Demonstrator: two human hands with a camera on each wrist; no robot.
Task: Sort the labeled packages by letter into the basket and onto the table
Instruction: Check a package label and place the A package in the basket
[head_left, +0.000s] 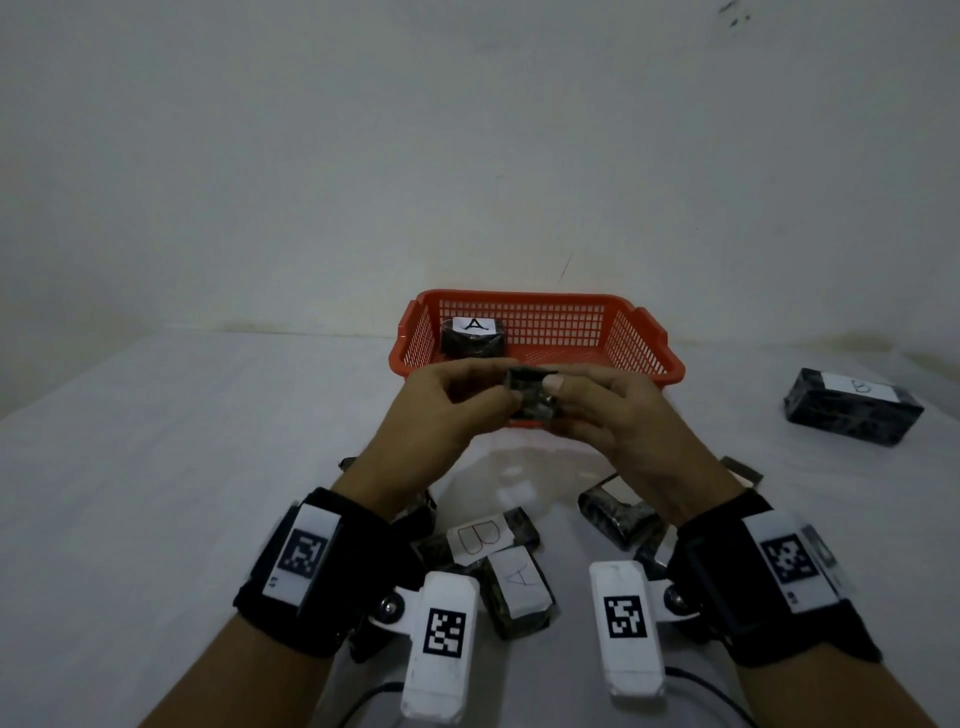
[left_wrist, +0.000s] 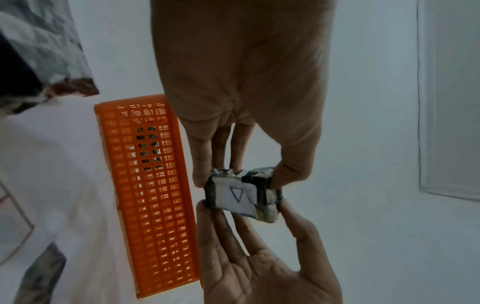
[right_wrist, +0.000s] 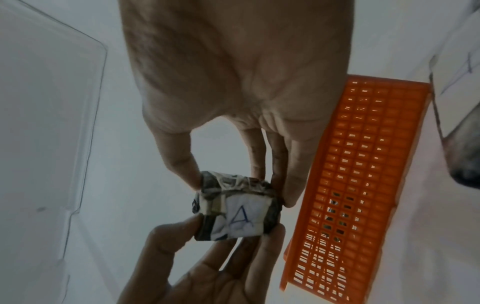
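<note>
A small dark wrapped package (head_left: 532, 397) hangs in the air just in front of the orange basket (head_left: 644, 338). My left hand (head_left: 506, 382) pinches its left end and my right hand (head_left: 558, 402) pinches its right end. The right wrist view shows its white label with a blue letter A (right_wrist: 241, 220); the left wrist view shows the same package (left_wrist: 242, 194) upside down beside the basket wall (left_wrist: 155, 205). Inside the basket, at the left, lies a dark package labelled A (head_left: 472, 338).
A larger dark package labelled B (head_left: 852, 405) lies on the white table at the right. Below my wrists is a pile of packages, one labelled B (head_left: 488, 535), one labelled A (head_left: 519, 587), another (head_left: 618, 512) with its label hidden. A wall stands right behind the basket.
</note>
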